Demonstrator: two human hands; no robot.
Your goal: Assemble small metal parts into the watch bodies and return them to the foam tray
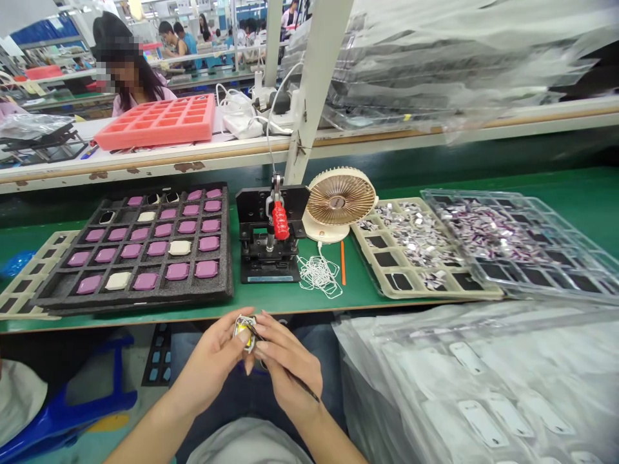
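Bare left hand point(210, 364) and bare right hand point(289, 370) close together at lower centre of the frame, just below the front edge of the long green table point(290, 298). Left fingers point(226, 330) narrow, pinching a small yellow-and-silver part point(244, 333) by its edges; exact kind of part too small to tell. Right fingers point(275, 341) also narrow, gripping a thin dark pointed tool point(302, 385), its tip at the part.

Straight ahead on the table, a black hand press point(271, 232) with a red grip, a round cream-and-gold desk fan point(341, 196) just right of it, a tangle of white cord point(318, 274) in front of the fan, and a slim orange stick point(343, 263) beside the cord. Left of the press, a dark grey foam tray point(130, 293) with rows of square pockets holding mauve and cream pads. Right of the fan, a beige tray point(401, 290) of silver pieces, next to a clear plastic tray point(546, 293) of purple-and-silver pieces. At lower right, a heap of clear plastic bags point(435, 386). At upper left, a salmon-pink foam tray point(159, 120) on a white shelf point(145, 158), with a seated co-worker point(140, 90) in pink beyond it.
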